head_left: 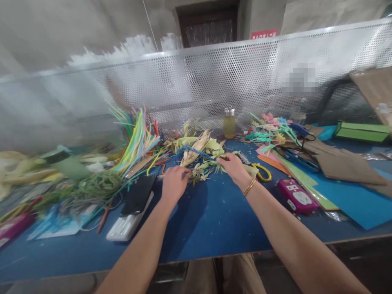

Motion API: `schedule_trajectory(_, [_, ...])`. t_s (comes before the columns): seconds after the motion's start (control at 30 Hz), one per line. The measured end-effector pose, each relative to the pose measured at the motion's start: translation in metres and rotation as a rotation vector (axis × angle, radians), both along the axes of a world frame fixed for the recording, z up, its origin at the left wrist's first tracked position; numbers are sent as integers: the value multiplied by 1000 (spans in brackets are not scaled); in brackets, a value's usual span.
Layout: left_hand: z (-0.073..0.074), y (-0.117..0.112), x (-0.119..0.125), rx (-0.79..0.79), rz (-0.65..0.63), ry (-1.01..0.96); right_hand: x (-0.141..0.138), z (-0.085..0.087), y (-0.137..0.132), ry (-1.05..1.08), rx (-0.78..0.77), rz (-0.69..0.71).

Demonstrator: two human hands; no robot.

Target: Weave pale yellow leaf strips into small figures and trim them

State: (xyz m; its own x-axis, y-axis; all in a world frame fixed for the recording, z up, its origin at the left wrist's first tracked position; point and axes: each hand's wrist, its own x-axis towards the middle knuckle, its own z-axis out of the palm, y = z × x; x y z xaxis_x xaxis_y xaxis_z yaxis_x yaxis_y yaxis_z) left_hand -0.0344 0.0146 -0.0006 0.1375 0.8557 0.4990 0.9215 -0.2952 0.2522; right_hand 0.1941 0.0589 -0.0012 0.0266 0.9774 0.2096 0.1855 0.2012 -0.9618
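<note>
A loose pile of pale, dried corn husks (197, 149) lies across the blue table, with a strand of blue cord or pipe cleaner (183, 149) over it. At its near left edge is my left hand (175, 183), the fingers drawn together; what they hold, if anything, is too small to make out. My right hand (235, 166), with a gold bracelet on the wrist, pinches at the husks' right edge. Just beyond it lie yellow-handled scissors (263, 173). Small greenish husk bits (199, 173) sit between the two hands.
On the left are a black phone (139, 194) on a white case (127, 224), a coil of green cord (99, 183) and upright coloured pipe cleaners (134, 143). A magenta box (297, 196), coloured paper (361, 200) and a drink bottle (229, 123) stand right and behind.
</note>
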Motion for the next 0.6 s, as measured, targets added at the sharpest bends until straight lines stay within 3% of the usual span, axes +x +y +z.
schedule_trajectory(0.17, [16,3,-1,-118,-10,25,2,-2,2,-308,64,44])
schedule_trajectory(0.27, [14,3,15,-107,-85,64,3,0,1,-389,125,28])
schedule_trajectory(0.47, [-7,9,45,-125,-121,150,2,0,-2,-368,143,-41])
schedule_trajectory(0.6, [-2,10,39,-127,-214,136,2,-3,-2,-172,23,25])
